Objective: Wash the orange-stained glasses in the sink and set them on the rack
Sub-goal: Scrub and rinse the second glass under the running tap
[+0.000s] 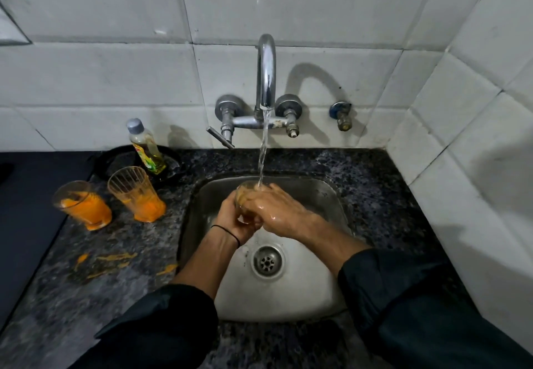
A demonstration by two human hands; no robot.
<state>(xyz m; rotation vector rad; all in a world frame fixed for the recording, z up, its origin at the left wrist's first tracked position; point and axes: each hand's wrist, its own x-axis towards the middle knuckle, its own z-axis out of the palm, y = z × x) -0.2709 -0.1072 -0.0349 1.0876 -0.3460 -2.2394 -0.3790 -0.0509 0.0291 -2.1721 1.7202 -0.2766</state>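
Over the steel sink [328, 195] I hold a clear glass [244, 192] under the running tap [266, 80]. My left hand [230, 221] grips it from below and left. My wet right hand [277, 210] wraps over its right side. Water falls onto the glass rim; most of the glass is hidden by my fingers. Two orange-stained glasses stand on the counter left of the sink: one [82, 205] farther left with thick orange residue, one [135, 194] nearer the sink.
A dish soap bottle [145, 146] stands on a black plate [115, 161] behind the glasses. Orange smears [115, 259] mark the dark granite counter. A dark surface [28, 195] lies at far left. Tiled walls close the back and right. The drain [267, 262] sits mid-sink.
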